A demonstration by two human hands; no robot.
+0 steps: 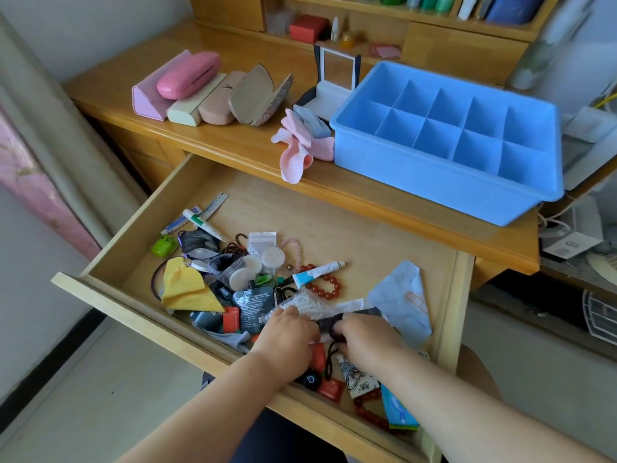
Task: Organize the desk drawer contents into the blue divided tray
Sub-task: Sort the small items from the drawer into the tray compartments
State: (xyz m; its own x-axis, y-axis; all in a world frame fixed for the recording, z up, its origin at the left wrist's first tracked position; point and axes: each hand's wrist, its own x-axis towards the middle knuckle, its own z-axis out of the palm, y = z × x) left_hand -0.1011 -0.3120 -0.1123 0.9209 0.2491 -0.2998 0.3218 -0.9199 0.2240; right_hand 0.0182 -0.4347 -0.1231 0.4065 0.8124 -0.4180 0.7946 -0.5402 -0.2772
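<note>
Drawer (133, 228) packets' (252, 309) print seems illegible; tray (434, 182) unlabelled.

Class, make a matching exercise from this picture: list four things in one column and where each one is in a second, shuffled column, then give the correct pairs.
Things
1. blue divided tray
2. pink glasses case
3. yellow cloth
4. green tube

Places
A. in the drawer, at its left side
B. on the desktop, at the right
C. in the drawer, at its near right corner
D. on the desktop, at the left, on top of other cases

Pairs: 1-B, 2-D, 3-A, 4-C
</note>
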